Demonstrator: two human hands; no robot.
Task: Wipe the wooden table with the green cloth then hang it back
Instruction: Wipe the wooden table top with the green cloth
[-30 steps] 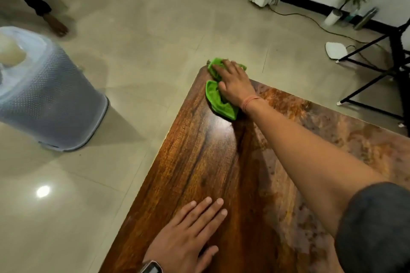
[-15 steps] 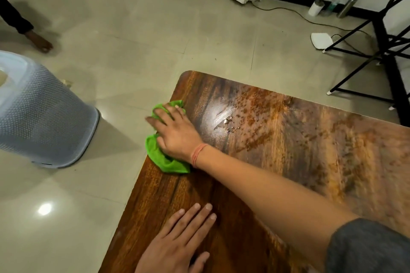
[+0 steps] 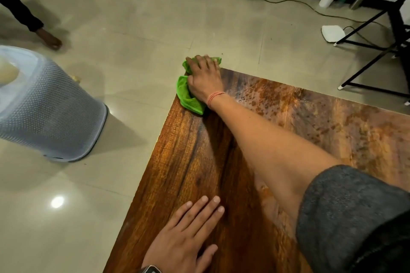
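At the table's [image 3: 221, 173] far left corner, the right hand [image 3: 205, 78] presses the cloth [image 3: 188, 99] flat, fingers spread over it rather than curled round it, so the cloth is pinned under the palm, not clutched. Part of the green bunch hangs past the edge on two sides. The left hand [image 3: 188, 237] lies flat on the wood near the body, fingers straight, holding nothing (it seems to brace the reach).

The risk I see is the cloth slipping off the corner: with so much of it overhanging and no real hold, a stroke outward could drag it to the floor. The wood to the right looks blotchy, perhaps unwiped, so much wiping likely remains. A basket [image 3: 51, 115] stands on the floor nearby, well apart from the table.
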